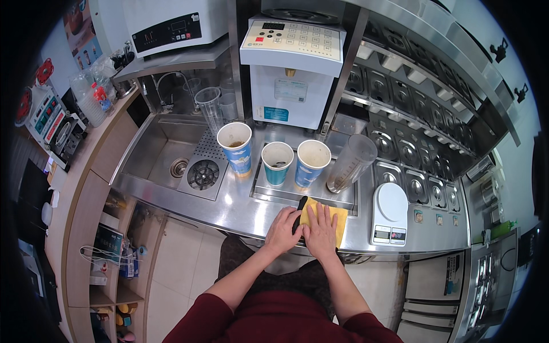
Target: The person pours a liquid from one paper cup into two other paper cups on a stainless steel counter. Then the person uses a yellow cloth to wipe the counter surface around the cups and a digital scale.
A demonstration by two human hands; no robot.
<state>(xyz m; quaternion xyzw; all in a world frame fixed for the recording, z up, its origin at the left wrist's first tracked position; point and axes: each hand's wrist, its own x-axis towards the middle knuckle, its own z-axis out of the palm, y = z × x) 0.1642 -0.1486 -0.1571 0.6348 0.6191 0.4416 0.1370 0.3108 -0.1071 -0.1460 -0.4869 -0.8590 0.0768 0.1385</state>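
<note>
Palm down, my right hand (321,233) lies on a yellow cloth (342,218) at the front edge of the steel counter. Black material (303,203) shows along the cloth's left side. My left hand (282,229) rests against that black side, its thumb close to my right hand; whether its fingers grip the fabric is hidden. Beyond the hands stand a blue cloud-print paper cup (312,169), a teal paper cup (276,171) with something dark inside, and a taller blue paper cup (238,156) holding brownish liquid. A clear measuring cup (354,160) stands to their right.
A digital kitchen scale (389,214) sits at the right, before lidded steel pans (389,173). At the left are a sink (158,145) and a round cup rinser (203,173). Behind the cups stands a dispenser with a keypad (291,73). A drip tray (261,191) is set into the counter.
</note>
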